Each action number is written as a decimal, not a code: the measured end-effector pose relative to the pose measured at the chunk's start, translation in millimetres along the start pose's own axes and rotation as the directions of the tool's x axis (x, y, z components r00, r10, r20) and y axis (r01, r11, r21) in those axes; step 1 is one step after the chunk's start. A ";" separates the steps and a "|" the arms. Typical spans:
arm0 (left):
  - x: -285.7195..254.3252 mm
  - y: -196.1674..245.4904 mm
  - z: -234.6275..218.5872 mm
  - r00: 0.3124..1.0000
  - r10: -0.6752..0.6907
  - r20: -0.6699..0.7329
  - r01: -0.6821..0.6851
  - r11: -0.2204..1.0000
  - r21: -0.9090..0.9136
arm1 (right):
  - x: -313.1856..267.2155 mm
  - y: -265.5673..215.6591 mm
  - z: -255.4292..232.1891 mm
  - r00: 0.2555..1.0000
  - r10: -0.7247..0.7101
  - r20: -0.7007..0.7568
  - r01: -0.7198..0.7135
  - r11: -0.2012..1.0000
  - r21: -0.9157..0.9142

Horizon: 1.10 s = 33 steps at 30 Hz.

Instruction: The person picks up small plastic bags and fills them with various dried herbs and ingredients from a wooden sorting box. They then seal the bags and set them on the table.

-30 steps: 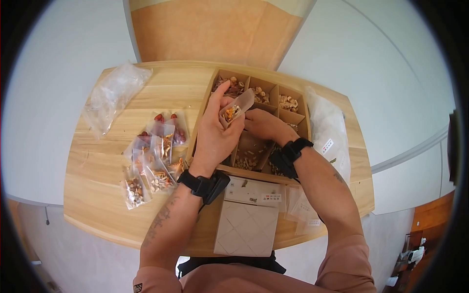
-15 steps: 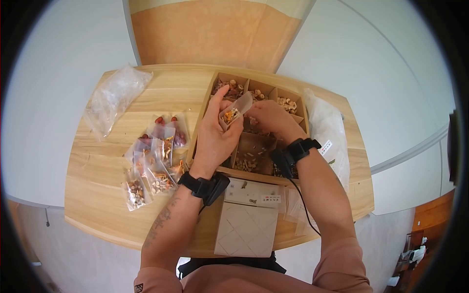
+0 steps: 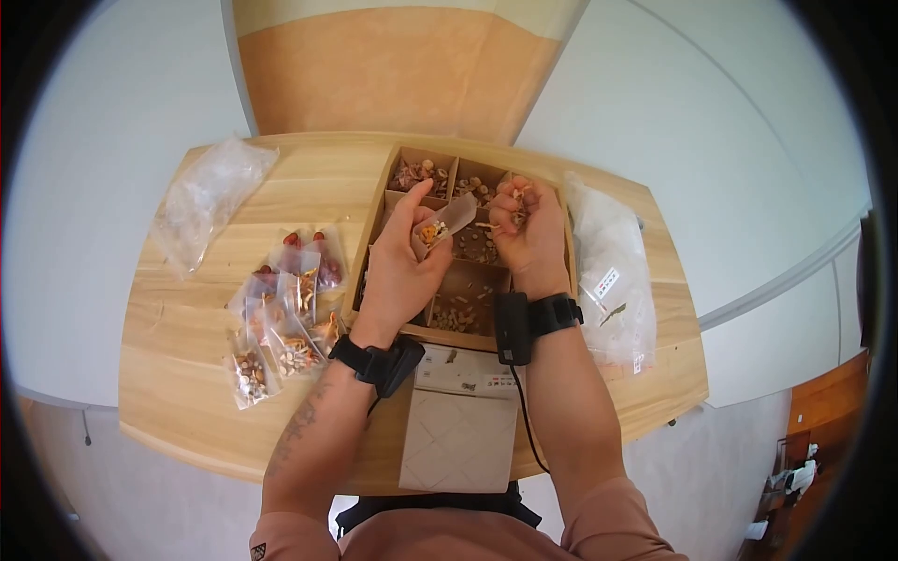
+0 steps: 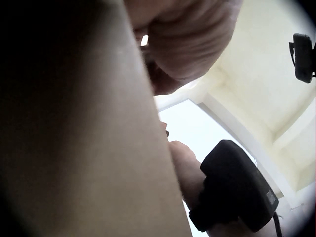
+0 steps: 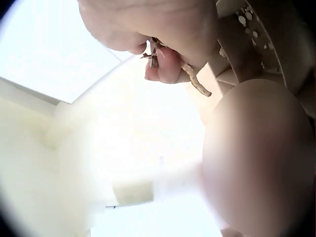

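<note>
My left hand (image 3: 398, 280) holds a small translucent bag (image 3: 456, 215), tilted, with orange and pale dried pieces inside. Beside it, my right hand (image 3: 533, 248) is turned palm up, its curled fingers gripping some dried root pieces (image 3: 521, 198). A thin twisted root piece (image 5: 198, 83) sticks out from these fingers in the right wrist view. Both hands are above a divided cardboard box (image 3: 468, 338), whose compartments hold dried slices and bits. In the left wrist view a tan surface fills the left side and hides most of the left hand's work.
Several filled small bags (image 3: 297, 355) lie overlapping left of the box. A large clear plastic bag (image 3: 213, 206) is at the table's far left, another plastic bag (image 3: 617, 299) with a label at the right. A white patterned packet (image 3: 458, 439) lies at the front edge.
My right hand has come up out of the box's compartments and turned palm up, with root pieces now showing in its fingers. My left hand keeps holding the bag.
</note>
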<state>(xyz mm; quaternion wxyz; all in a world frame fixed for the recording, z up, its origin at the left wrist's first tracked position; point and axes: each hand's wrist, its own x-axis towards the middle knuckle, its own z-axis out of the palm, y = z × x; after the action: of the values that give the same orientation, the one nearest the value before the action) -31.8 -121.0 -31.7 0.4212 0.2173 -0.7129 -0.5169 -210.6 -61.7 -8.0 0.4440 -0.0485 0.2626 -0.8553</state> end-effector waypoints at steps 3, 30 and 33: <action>-1.5 1.7 2.6 0.999 0.033 -0.008 -0.033 0.997 0.072 | -9.1 -2.1 14.7 0.996 -0.085 -0.004 0.085 0.991 0.104; -6.6 -1.3 10.7 0.984 0.177 -0.011 -0.173 0.971 0.167 | -53.4 14.7 65.0 0.927 -0.356 0.121 0.371 0.917 -0.148; -6.5 -1.6 11.1 0.985 0.171 -0.014 -0.166 0.973 0.162 | -52.4 15.2 62.0 0.919 -0.365 0.151 0.385 0.914 -0.132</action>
<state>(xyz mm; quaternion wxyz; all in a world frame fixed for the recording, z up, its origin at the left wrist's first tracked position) -37.6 -110.6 -36.8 0.4545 0.1963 -0.7621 -0.4173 -148.4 -52.9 45.6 0.2814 -0.1858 0.2878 -0.8964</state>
